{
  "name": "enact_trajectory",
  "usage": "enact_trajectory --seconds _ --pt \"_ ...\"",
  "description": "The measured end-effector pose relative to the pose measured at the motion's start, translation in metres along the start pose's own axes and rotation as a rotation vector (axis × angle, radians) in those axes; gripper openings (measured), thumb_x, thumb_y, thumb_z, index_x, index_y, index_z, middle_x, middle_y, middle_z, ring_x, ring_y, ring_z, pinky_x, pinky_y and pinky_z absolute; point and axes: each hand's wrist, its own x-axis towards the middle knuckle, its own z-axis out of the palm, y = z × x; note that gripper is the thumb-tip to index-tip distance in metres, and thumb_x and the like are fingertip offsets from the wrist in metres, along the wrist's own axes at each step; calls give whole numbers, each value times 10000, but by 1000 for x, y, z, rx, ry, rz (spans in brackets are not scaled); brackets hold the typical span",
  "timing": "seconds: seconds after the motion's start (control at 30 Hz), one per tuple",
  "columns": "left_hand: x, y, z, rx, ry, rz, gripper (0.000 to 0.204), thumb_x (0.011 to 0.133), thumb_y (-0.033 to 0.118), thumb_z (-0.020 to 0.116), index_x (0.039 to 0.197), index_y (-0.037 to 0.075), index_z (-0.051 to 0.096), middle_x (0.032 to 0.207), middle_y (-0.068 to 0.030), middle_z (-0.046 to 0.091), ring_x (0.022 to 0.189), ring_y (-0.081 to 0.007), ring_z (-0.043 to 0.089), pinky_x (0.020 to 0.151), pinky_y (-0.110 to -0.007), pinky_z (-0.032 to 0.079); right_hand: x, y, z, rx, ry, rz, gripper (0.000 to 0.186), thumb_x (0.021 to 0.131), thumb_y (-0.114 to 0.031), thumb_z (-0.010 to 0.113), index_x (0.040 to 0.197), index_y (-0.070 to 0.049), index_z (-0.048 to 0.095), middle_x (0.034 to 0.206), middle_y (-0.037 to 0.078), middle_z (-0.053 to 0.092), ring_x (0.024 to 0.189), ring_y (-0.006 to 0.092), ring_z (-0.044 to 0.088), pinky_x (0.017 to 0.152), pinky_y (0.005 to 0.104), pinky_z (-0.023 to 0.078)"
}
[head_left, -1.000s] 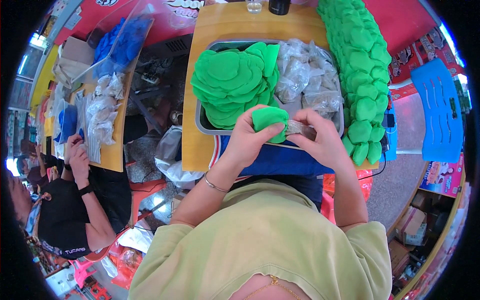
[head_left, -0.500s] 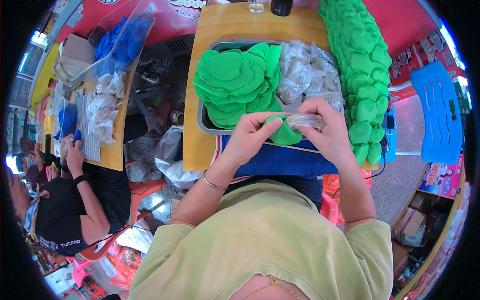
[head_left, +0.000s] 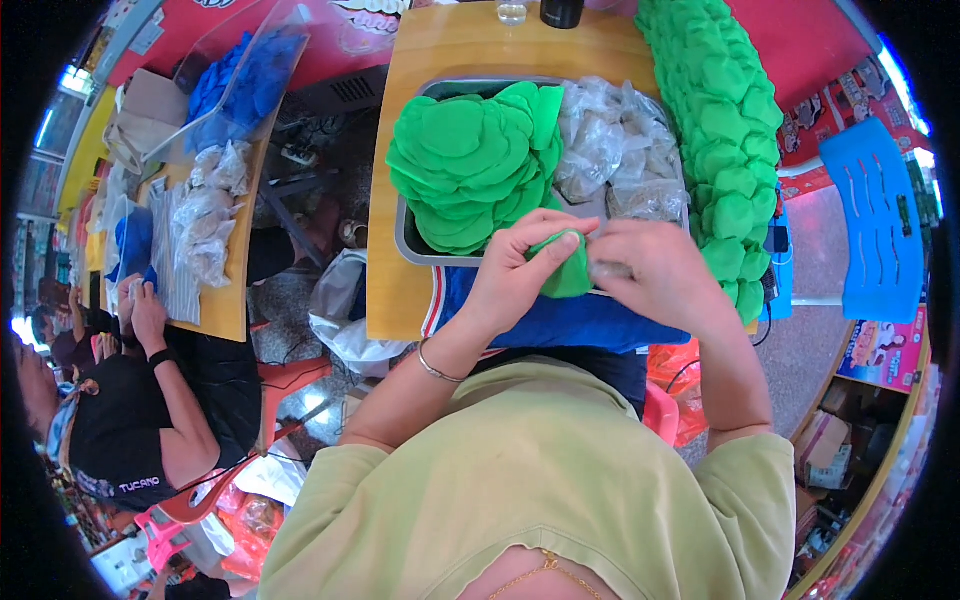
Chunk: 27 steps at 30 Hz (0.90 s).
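Observation:
Just over the tray's front edge, my left hand [head_left: 520, 268] pinches a folded green fabric piece [head_left: 570, 276], its thumb lying across the top. Beside it my right hand [head_left: 665, 268] is closed, back upward, on a clear plastic bag [head_left: 610, 270] that touches or sits very near the green piece. Most of that bag is hidden by the fingers. Behind my hands, the grey tray [head_left: 402, 235] carries a heap of flat green fabric pieces [head_left: 465, 150] at left and several filled clear plastic bags [head_left: 610, 135] at right.
Overlapping green pieces form a long row [head_left: 722, 140] along the table's right side. The wooden table [head_left: 430, 50] has a dark cup [head_left: 563, 12] at its far edge. A blue chair [head_left: 875, 225] stands right. At left, a co-worker [head_left: 130, 420] sits by another table with blue pieces [head_left: 240, 85].
My right hand has rolled over, back now upward, and covers most of the plastic bag. The green piece in my left hand is tilted more upright.

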Motion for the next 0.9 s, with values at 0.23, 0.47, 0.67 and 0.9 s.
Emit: enact_trajectory --seconds 0.23,0.47,0.67,0.9 --pt "0 2 7 -83 61 -49 289 899 158 540 1164 55 594 979 -60 621 946 -130 530 868 -266 393 3 -3 -7 132 -1 146 174 697 -85 650 858 -56 593 811 87 578 747 312 596 646 383 488" --pt "2 1 3 -72 23 -45 303 909 133 529 1193 34 566 963 -40 622 894 -84 522 827 -242 414 0 7 -10 427 -14 -7 239 710 -21 658 937 -26 584 873 111 569 819 263 578 693 318 463" --pt "-1 -3 9 -270 110 -119 220 867 38 571 1084 7 549 961 -55 629 836 -56 552 738 -194 430 4 -6 -11 437 120 209 277 724 -20 665 971 -54 544 896 110 617 836 259 622 707 327 484" --pt "1 8 12 -360 68 -148 143 839 20 593 968 17 530 1018 -77 609 870 -71 551 756 -213 435 -1 4 -12 584 43 178 271 737 -4 659 972 -38 529 852 63 606 807 139 590 705 281 463"
